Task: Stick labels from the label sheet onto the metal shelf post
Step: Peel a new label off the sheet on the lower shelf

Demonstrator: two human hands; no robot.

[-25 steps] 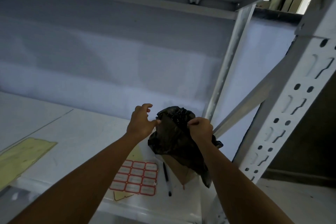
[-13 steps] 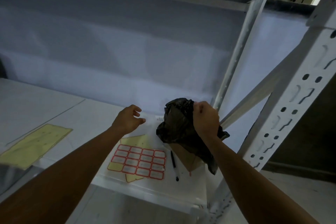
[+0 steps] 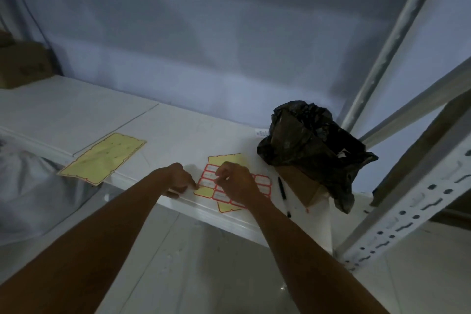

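The label sheet (image 3: 211, 178), yellow backing with red-bordered white labels, lies near the front edge of the white shelf (image 3: 76, 115). My left hand (image 3: 177, 181) presses an index fingertip on the sheet's left edge. My right hand (image 3: 238, 183) is curled over the middle of the sheet, and its thumb and fingertips pinch at a label; that hand hides much of the sheet. One cell at the sheet's near left corner shows bare yellow. The perforated metal shelf post (image 3: 407, 214) rises at the right, apart from both hands.
A black plastic bag (image 3: 313, 145) covers a cardboard box (image 3: 303, 186) right of the sheet, with a black pen (image 3: 283, 192) between them. A bare yellow backing sheet (image 3: 104, 158) lies to the left. A cardboard box (image 3: 23, 66) stands far left, above grey fabric (image 3: 30, 186).
Both hands have let go of the black bag and dropped onto the label sheet. The view has tilted down and left.
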